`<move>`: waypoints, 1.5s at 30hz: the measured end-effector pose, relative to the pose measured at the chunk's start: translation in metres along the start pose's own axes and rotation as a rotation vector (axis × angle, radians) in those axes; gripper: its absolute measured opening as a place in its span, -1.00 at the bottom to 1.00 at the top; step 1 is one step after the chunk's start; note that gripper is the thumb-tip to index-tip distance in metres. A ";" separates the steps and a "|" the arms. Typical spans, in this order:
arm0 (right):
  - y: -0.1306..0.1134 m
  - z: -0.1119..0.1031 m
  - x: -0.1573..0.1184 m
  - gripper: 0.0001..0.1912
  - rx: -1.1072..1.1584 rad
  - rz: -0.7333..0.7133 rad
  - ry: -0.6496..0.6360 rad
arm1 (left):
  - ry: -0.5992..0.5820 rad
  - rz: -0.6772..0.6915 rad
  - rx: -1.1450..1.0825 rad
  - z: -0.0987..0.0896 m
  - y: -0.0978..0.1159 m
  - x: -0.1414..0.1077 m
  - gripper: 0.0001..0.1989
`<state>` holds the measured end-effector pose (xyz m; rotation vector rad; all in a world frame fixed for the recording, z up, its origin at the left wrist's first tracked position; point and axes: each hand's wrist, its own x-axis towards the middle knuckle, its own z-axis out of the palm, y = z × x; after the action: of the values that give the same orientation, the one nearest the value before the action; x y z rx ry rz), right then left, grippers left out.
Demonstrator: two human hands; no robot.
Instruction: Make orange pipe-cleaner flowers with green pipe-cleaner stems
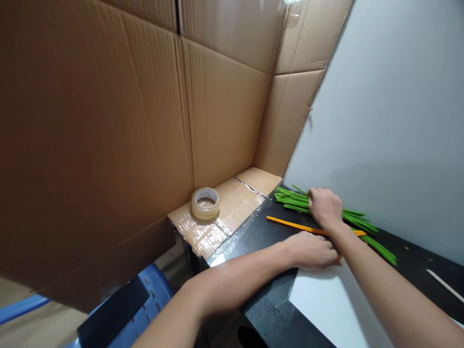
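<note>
A bundle of green pipe cleaners (pixel 292 197) lies on the black table along the wall. My right hand (pixel 326 205) is over the bundle, fingers pinched at a green pipe cleaner; the fingertips are partly hidden. Closer to me, an orange pipe cleaner (pixel 290 223) lies across the table, passing under my right wrist. My left hand (pixel 314 249) is closed beside it, above a white sheet of paper (pixel 326 295). A small orange end pokes out by the left fingertips; the rest of that piece is hidden in the hand.
A roll of clear tape (pixel 205 204) sits on a taped cardboard flap (pixel 232 203) at the table's left end. Tall cardboard panels (pixel 224 106) enclose the left and back. A pale thin stick (pixel 445 286) lies at right. Below left stands a blue plastic chair (pixel 154 285).
</note>
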<state>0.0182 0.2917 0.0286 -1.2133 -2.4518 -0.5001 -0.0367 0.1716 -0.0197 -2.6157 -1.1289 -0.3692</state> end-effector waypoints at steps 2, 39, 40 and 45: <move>0.005 -0.021 0.003 -0.70 0.030 -0.008 0.212 | -0.006 -0.061 -0.066 -0.004 0.002 -0.002 -0.63; 0.086 -0.098 -0.247 -0.80 0.317 0.003 0.307 | 0.174 -0.188 -0.350 -0.022 0.052 -0.006 -0.71; 0.084 -0.098 -0.247 -0.80 0.320 -0.016 0.300 | 0.174 -0.174 -0.350 -0.023 0.054 -0.006 -0.71; 0.073 -0.097 -0.246 -0.78 0.335 -0.088 0.256 | 0.154 -0.071 -0.324 -0.030 0.069 -0.005 -0.70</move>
<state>0.2323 0.1211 0.0101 -0.8530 -2.2620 -0.2356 0.0071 0.1123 -0.0029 -2.7605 -1.1967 -0.8162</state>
